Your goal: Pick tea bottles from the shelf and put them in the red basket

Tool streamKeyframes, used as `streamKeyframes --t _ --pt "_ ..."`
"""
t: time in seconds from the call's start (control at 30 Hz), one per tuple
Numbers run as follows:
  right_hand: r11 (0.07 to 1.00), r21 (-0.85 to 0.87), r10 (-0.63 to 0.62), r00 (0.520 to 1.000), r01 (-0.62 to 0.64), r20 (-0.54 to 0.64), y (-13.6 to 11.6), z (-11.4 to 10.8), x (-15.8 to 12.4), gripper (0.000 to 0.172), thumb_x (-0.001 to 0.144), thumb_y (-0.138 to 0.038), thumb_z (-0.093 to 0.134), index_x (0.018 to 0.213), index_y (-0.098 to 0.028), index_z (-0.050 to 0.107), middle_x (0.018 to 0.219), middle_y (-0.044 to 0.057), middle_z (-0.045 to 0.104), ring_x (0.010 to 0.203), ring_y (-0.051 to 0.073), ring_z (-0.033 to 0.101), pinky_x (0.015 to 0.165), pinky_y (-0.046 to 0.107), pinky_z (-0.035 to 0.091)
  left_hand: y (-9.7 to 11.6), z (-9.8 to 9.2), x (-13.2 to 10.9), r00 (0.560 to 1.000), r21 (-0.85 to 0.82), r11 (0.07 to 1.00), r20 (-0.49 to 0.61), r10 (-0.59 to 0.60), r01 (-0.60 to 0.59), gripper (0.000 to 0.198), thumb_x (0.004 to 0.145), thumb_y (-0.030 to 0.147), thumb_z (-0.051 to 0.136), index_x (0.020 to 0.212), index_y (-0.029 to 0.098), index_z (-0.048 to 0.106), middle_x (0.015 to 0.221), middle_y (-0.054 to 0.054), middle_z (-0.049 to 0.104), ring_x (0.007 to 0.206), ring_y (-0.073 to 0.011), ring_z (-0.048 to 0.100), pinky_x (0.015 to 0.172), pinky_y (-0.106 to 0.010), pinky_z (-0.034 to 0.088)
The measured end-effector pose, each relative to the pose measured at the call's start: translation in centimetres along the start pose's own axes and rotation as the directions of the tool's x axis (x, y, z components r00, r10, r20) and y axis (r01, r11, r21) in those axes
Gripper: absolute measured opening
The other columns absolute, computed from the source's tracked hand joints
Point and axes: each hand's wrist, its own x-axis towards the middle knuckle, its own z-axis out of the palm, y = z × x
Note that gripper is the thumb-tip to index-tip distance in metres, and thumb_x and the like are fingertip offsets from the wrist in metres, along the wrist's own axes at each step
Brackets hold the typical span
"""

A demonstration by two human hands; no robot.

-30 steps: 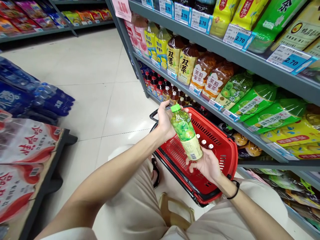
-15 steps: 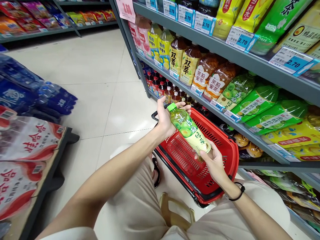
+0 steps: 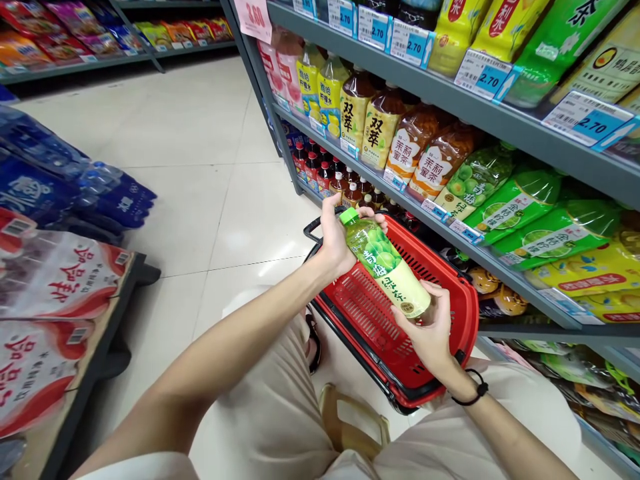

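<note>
A green tea bottle [image 3: 387, 263] with a green cap and a green-and-cream label lies tilted between my hands, cap end up and to the left. My left hand [image 3: 336, 237] is around its neck end, thumb near the cap and fingers passing behind. My right hand [image 3: 431, 328] grips the base, thumb on the near side and fingers on the far side. Below the bottle stands a red shopping basket [image 3: 350, 313] with slotted walls and a black handle; nothing shows inside the part I can see.
A drinks shelf [image 3: 500, 87] with bottles and price tags runs along the right. Packs of bottled water [image 3: 55, 280] sit on a low pallet at the left. A small stool [image 3: 333, 420] is between my legs. Bagged goods [image 3: 65, 33] fill the far shelf.
The bottle has been turned about its long axis, so its label shows a different side. My right hand's fingers have shifted at the base. The basket has stayed in place.
</note>
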Motion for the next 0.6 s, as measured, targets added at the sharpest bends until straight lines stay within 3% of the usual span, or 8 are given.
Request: streamKeyframes --t 0.2,0.27,0.33,0.4,0.47,0.53,0.6 --pt "0.977 -0.190 -0.110 0.993 0.099 -0.051 -0.2 -0.6 0.5 0.062 0.073 -0.026 0.090 0.124 -0.023 0.054 0.121 0.011 0.056 0.111 0.029 0.064 0.095 0.048 0.056 -0.5 0.1 -0.3 0.999 0.022 1.000 0.034 -0.005 0.005 0.052 0.087 0.064 0.047 0.078 0.017 0.066 0.070 -0.011 0.071 0.066 -0.0235 0.071 0.067 -0.035 0.059" --pt "0.989 -0.145 -0.040 0.999 0.041 0.012 -0.4 -0.5 0.8 0.066 0.071 -0.028 0.091 0.125 -0.023 0.052 0.122 0.011 0.058 0.112 0.029 0.063 0.097 0.048 0.055 -0.4 0.1 -0.4 0.998 0.040 0.999 0.054 -0.017 0.014 0.053 0.088 0.064 0.045 0.078 0.017 0.066 0.066 -0.009 0.069 0.063 -0.0234 0.070 0.065 -0.035 0.058" --pt "0.992 -0.011 0.126 0.983 -0.126 0.133 -0.5 -0.3 1.1 0.070 0.071 -0.031 0.091 0.128 -0.025 0.051 0.123 0.010 0.061 0.111 0.029 0.065 0.094 0.045 0.057 -0.2 0.1 -0.5 0.998 0.052 0.998 0.054 -0.024 0.021 0.053 0.088 0.065 0.043 0.079 0.017 0.066 0.063 -0.008 0.067 0.060 -0.0234 0.070 0.063 -0.035 0.058" --pt "0.906 0.169 0.318 0.888 -0.388 0.331 -0.6 0.0 1.2 0.066 0.077 -0.037 0.087 0.131 -0.027 0.051 0.120 0.010 0.065 0.102 0.028 0.069 0.076 0.039 0.061 0.1 0.1 -0.5 0.998 0.069 0.997 0.059 -0.033 0.029 0.055 0.088 0.066 0.041 0.079 0.018 0.066 0.060 -0.008 0.066 0.058 -0.0234 0.069 0.061 -0.035 0.057" --pt "0.719 0.302 0.399 0.728 -0.626 0.558 -0.6 0.3 1.3 0.055 0.087 -0.046 0.077 0.132 -0.026 0.053 0.118 0.011 0.068 0.097 0.029 0.072 0.062 0.036 0.059 0.4 0.0 -0.5 0.996 0.087 0.995 0.083 -0.044 0.037 0.057 0.088 0.069 0.040 0.080 0.018 0.065 0.059 -0.007 0.065 0.056 -0.0236 0.069 0.059 -0.035 0.056" --pt "0.540 0.367 0.365 0.604 -0.757 0.709 -0.8 0.5 1.2 0.049 0.093 -0.048 0.069 0.135 -0.025 0.055 0.122 0.013 0.069 0.102 0.032 0.073 0.067 0.041 0.061 0.8 -0.2 -0.4 0.992 0.104 0.993 0.109 -0.061 0.050 0.059 0.088 0.070 0.039 0.080 0.018 0.065 0.057 -0.007 0.064 0.056 -0.0242 0.069 0.059 -0.035 0.056" --pt "0.445 0.416 0.332 0.577 -0.793 0.746 -0.9 0.7 1.0 0.046 0.093 -0.040 0.071 0.135 -0.025 0.057 0.128 0.013 0.069 0.111 0.032 0.072 0.085 0.049 0.061 1.1 -0.3 -0.5 0.989 0.117 0.991 0.129 -0.078 0.063 0.061 0.088 0.072 0.039 0.081 0.017 0.065 0.056 -0.006 0.063 0.056 -0.0251 0.069 0.059 -0.035 0.056"
